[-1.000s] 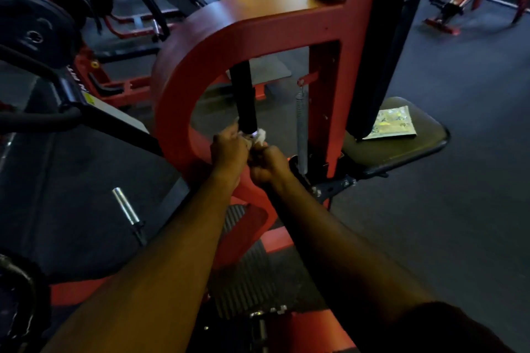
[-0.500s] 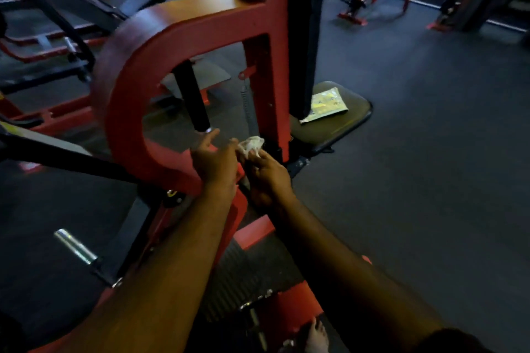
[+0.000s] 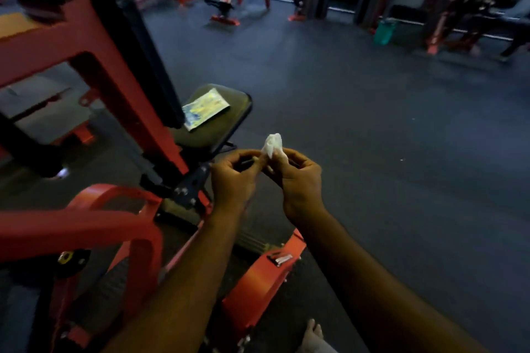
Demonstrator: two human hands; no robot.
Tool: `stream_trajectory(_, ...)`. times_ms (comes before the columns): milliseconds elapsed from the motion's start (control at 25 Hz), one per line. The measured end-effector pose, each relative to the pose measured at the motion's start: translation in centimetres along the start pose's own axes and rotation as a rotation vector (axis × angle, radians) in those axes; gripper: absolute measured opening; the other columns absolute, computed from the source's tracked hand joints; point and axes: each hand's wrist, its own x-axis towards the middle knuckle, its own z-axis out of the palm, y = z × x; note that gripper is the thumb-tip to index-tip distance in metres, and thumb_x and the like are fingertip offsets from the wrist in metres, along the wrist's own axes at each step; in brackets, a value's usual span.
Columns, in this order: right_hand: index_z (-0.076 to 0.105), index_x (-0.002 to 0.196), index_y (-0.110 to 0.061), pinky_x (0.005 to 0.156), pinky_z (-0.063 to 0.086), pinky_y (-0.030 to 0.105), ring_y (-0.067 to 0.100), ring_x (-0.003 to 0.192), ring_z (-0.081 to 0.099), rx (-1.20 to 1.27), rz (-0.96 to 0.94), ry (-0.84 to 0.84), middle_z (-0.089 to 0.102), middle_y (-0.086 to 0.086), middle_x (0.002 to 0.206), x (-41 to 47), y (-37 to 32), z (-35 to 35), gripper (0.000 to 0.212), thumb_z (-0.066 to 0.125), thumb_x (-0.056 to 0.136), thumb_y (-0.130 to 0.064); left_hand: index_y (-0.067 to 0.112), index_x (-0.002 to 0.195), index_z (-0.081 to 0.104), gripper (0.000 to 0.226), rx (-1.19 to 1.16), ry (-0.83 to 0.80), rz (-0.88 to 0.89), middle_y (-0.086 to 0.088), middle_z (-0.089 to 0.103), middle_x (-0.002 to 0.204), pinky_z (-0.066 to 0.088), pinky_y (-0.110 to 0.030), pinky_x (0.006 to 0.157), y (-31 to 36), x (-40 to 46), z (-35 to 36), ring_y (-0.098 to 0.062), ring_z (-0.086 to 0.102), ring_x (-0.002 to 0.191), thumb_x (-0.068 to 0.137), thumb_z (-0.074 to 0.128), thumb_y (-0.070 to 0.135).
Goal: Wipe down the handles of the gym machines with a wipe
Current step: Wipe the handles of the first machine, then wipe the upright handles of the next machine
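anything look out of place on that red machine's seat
Yes: a flat yellow and blue packet lies loose on the seat, against the back pad. It may be the wipe packet. Both hands hold the white wipe clear of the machine.

Open dark floor [image 3: 358,129] spreads from twelve to four o'clock of the hands, while the red machine frame [image 3: 86,46], its seat [image 3: 212,135] bearing a packet [image 3: 205,108] and lower red bars [image 3: 86,226] crowd seven to eleven.
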Motion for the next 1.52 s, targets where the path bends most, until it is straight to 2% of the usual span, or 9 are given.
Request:
stream_trajectory(120, 0.071, 0.095, -0.001, 0.074, 0.061, 0.037, 0.032, 0.090, 0.072, -0.099, -0.065, 0.057, 0.074, 0.018, 0.093, 0.7, -3.4, -4.9, 0.014, 0.066, 0.092, -0.014, 0.012, 0.087, 0.073, 0.022, 0.103, -0.125, 0.053, -0.006, 0.075, 0.084, 0.061, -0.045, 0.076, -0.2, -0.7, 4.9, -0.022, 0.073, 0.081, 0.074, 0.086, 0.023)
stream_trajectory(240, 0.070, 0.099, -0.001, 0.080, 0.060, 0.042, 0.032, 0.093, 0.072, -0.150, -0.086, 0.001, 0.073, 0.018, 0.097, 2.2, -6.6, -9.0, 0.019, 0.072, 0.087, -0.015, 0.014, 0.103, 0.072, 0.031, 0.025, -0.177, -0.023, -0.006, 0.075, 0.096, 0.061, -0.046, 0.082, -0.3, -0.7, 10.5, -0.021, 0.073, 0.091, 0.075, 0.085, 0.020)
stream_trajectory(440, 0.067, 0.104, 0.000, 0.081, 0.060, 0.048, 0.030, 0.092, 0.072, -0.263, -0.160, 0.033, 0.071, 0.019, 0.100, 9.5, -11.9, -17.8, 0.020, 0.072, 0.087, -0.009, 0.008, 0.101, 0.072, 0.019, -0.088, -0.246, -0.093, -0.012, 0.075, 0.097, 0.061, -0.041, 0.083, 0.3, 0.8, 22.8, -0.023, 0.074, 0.090, 0.084, 0.071, 0.000)
stream_trajectory(640, 0.069, 0.093, -0.001, 0.073, 0.061, 0.050, 0.032, 0.084, 0.072, -0.359, -0.192, 0.075, 0.070, 0.020, 0.091, 17.6, -17.1, -25.1, 0.011, 0.068, 0.089, -0.012, 0.005, 0.103, 0.068, 0.017, -0.255, -0.269, -0.183, -0.015, 0.074, 0.097, 0.061, -0.034, 0.075, 0.0, 3.0, 34.0, -0.025, 0.073, 0.088, 0.088, 0.064, -0.001)
stream_trajectory(760, 0.069, 0.092, -0.003, 0.073, 0.061, 0.049, 0.031, 0.083, 0.072, -0.375, -0.192, 0.090, 0.071, 0.018, 0.089, 21.9, -19.0, -27.3, 0.012, 0.068, 0.090, -0.014, 0.005, 0.106, 0.066, 0.017, -0.247, -0.183, -0.190, -0.016, 0.072, 0.103, 0.059, -0.030, 0.073, -0.9, 5.4, 38.8, -0.026, 0.073, 0.092, 0.089, 0.066, 0.001)
stream_trajectory(960, 0.068, 0.094, 0.000, 0.071, 0.062, 0.041, 0.024, 0.080, 0.073, -0.333, -0.161, 0.101, 0.072, 0.015, 0.088, 30.4, -20.0, -27.9, 0.016, 0.065, 0.093, -0.015, 0.001, 0.100, 0.069, 0.017, -0.234, -0.100, -0.170, -0.015, 0.073, 0.095, 0.058, -0.027, 0.068, -1.8, 12.3, 44.4, -0.025, 0.073, 0.086, 0.089, 0.070, 0.014)
stream_trajectory(1160, 0.069, 0.084, 0.002, 0.070, 0.061, 0.050, 0.036, 0.082, 0.069, -0.385, -0.170, 0.064, 0.069, 0.021, 0.084, 42.4, -19.3, -27.6, 0.022, 0.068, 0.090, -0.019, 0.004, 0.079, 0.066, 0.015, -0.223, -0.079, -0.115, -0.010, 0.069, 0.076, 0.058, -0.030, 0.066, -4.6, 22.1, 48.9, -0.022, 0.070, 0.073, 0.080, 0.078, 0.013)
stream_trajectory(1280, 0.070, 0.086, 0.003, 0.074, 0.060, 0.050, 0.040, 0.087, 0.068, -0.362, -0.140, -0.019, 0.069, 0.024, 0.087, 52.1, -18.6, -25.5, 0.022, 0.068, 0.089, -0.019, 0.001, 0.085, 0.065, 0.013, -0.224, -0.030, -0.109, -0.012, 0.069, 0.080, 0.060, -0.036, 0.072, -6.0, 31.5, 51.3, -0.026, 0.069, 0.079, 0.078, 0.077, -0.001)
stream_trajectory(1520, 0.070, 0.100, -0.002, 0.079, 0.061, 0.041, 0.029, 0.088, 0.072, -0.336, -0.167, -0.233, 0.072, 0.015, 0.093, 71.8, -20.1, -15.8, 0.013, 0.068, 0.088, -0.006, 0.003, 0.094, 0.068, 0.016, -0.198, 0.072, -0.026, -0.012, 0.072, 0.087, 0.058, -0.027, 0.064, -3.4, 53.3, 53.7, -0.023, 0.072, 0.079, 0.080, 0.074, -0.004)
